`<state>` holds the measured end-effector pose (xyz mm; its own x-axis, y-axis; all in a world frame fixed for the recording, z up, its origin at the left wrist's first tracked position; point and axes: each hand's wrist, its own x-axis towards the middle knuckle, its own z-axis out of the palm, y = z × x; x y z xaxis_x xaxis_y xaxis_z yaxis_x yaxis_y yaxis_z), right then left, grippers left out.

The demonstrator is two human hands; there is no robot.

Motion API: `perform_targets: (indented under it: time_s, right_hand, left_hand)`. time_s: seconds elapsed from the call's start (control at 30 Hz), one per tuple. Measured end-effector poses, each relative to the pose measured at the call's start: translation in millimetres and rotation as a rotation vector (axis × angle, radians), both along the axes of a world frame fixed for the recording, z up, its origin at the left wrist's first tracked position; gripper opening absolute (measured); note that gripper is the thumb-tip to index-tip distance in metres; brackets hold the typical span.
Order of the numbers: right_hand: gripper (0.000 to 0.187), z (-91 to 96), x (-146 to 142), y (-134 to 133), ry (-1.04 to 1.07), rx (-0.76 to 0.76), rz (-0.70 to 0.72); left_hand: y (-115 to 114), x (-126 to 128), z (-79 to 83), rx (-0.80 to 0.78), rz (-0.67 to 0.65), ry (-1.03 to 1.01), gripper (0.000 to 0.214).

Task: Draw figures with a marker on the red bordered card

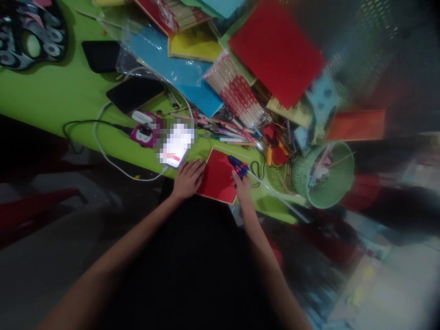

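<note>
A small red square sheet (218, 176) lies at the near edge of the green table (51, 91). My left hand (187, 178) rests flat on the sheet's left edge with fingers stretched out. My right hand (242, 185) is closed around a blue glue gun (238, 165), whose nozzle points down at the top right part of the red sheet. A long clear glue stick (275, 195) sticks out behind the gun towards the right.
A lit phone (177, 144) lies just left of the sheet, with a white cable (103, 153) and a magenta device (144, 133). Stacks of coloured paper (275, 50), packs of sticks (237, 94), pens, two dark tablets and a green basket (325, 176) crowd the table.
</note>
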<state>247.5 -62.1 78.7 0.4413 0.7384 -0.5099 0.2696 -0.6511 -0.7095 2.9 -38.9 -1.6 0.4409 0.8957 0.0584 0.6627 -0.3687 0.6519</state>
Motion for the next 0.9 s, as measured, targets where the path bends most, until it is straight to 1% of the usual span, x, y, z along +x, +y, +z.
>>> perform_targets:
  time_s: [0.17, 0.33, 0.47, 0.6, 0.7, 0.9]
  right_hand:
    - [0.062, 1.6, 5, -5, -0.019, -0.003, -0.025]
    - [0.060, 5.9, 11, -11, 0.012, -0.019, -0.063]
    - [0.059, 2.3, 11, -12, 0.001, -0.023, -0.065]
    - [0.061, -1.8, 8, -10, -0.016, -0.019, -0.032]
    - [0.060, -0.6, 7, -9, -0.016, -0.015, -0.021]
    - [0.061, 5.3, 10, -12, -0.021, -0.009, -0.051]
  left_hand:
    - [0, 0, 0.6, 0.002, 0.002, -0.002, 0.057]
    - [0, 1, 0.6, 0.004, 0.003, -0.006, 0.058]
    - [0, 1, 0.9, 0.016, 0.004, -0.003, 0.055]
    - [0, 0, 1.2, 0.013, 0.003, 0.000, 0.059]
    - [-1, 0, 0.9, 0.007, 0.002, 0.002, 0.061]
    - [0, 1, -0.6, 0.007, 0.010, -0.006, 0.059]
